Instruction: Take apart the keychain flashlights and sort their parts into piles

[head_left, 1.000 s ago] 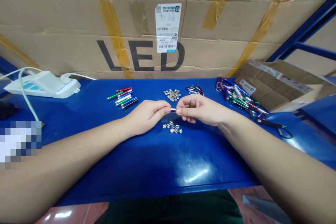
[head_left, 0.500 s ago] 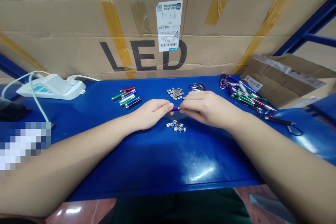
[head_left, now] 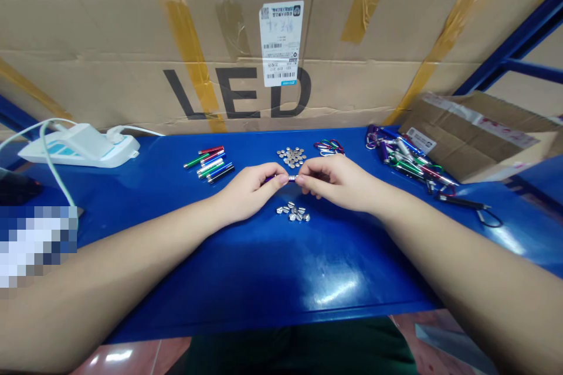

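Over the middle of the blue table, my left hand (head_left: 250,192) pinches a slim purple metal tube (head_left: 272,177), most of which is hidden by the fingers. Thumb and fingertips of my right hand (head_left: 341,183) close on the tube's silver end piece (head_left: 292,178), a short bit of which shows between the two hands. Just beyond them lies a cluster of button cells (head_left: 291,157). On the near side sit several small silver caps (head_left: 294,211). To the left, several coloured metal tubes (head_left: 213,164) lie in a loose group.
Small carabiners (head_left: 329,147) lie behind my right hand. At the right is a pile of coloured penlights with clips (head_left: 411,159), beside an open cardboard box (head_left: 475,137). A white power strip (head_left: 81,146) with cables stands at far left. A large carton (head_left: 237,29) walls the back.
My right hand has turned, its thumb now showing on the near side. Between the hands a silver end piece shows where the purple body did before.
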